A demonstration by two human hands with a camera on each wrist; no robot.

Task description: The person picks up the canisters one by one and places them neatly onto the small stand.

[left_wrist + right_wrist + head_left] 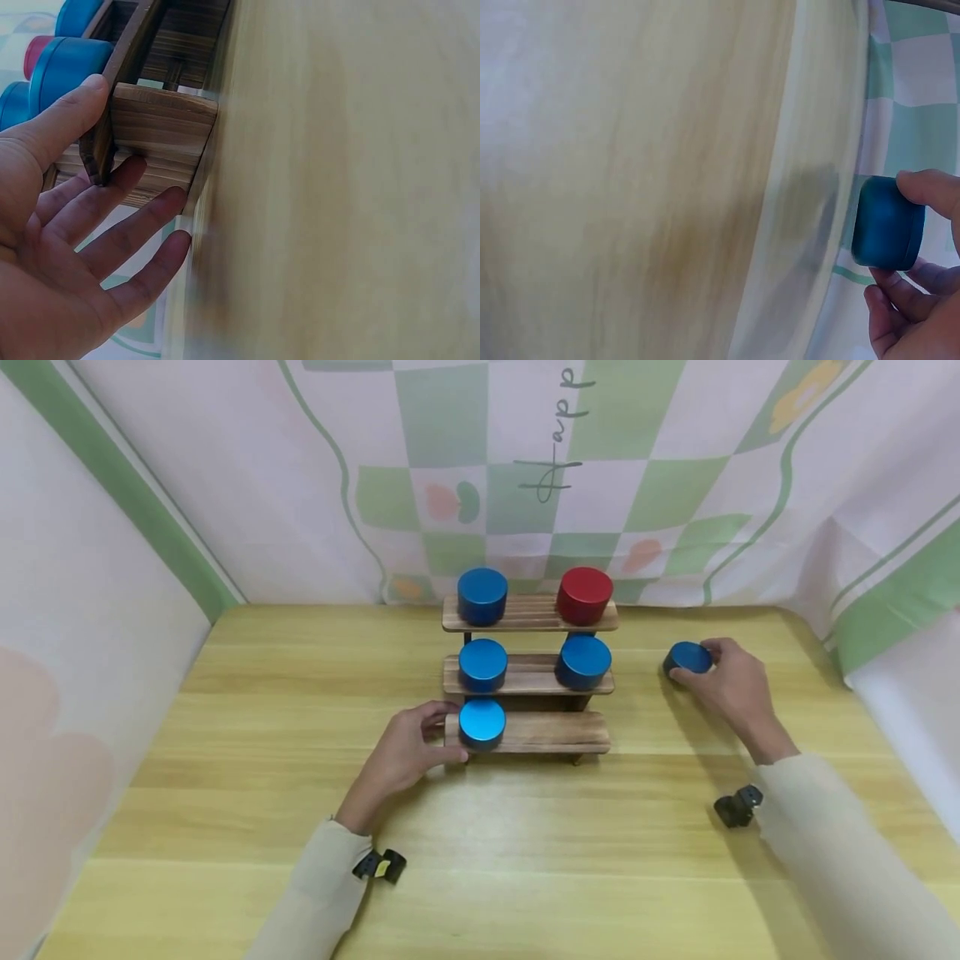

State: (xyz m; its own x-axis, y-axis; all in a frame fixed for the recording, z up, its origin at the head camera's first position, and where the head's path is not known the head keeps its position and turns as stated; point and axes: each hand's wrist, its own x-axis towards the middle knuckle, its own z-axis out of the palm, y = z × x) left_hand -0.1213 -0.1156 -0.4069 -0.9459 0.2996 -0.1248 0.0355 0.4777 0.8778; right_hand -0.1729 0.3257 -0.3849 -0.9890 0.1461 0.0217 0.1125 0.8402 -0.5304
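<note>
A three-tier wooden display stand holds blue round tins and one red round tin. My left hand holds the left end of its lowest shelf, thumb at the front and fingers behind. In the left wrist view the shelf's end passes between the thumb and index finger; the other fingers are spread. Beside that hand stands a blue tin on the lowest shelf. To the right of the stand, my right hand pinches another blue tin between thumb and fingers, seemingly above the table in the right wrist view.
Blue tins stand on the middle shelf at left and right, and another blue tin at the top left. Behind the wooden table hangs a green-and-white checked curtain.
</note>
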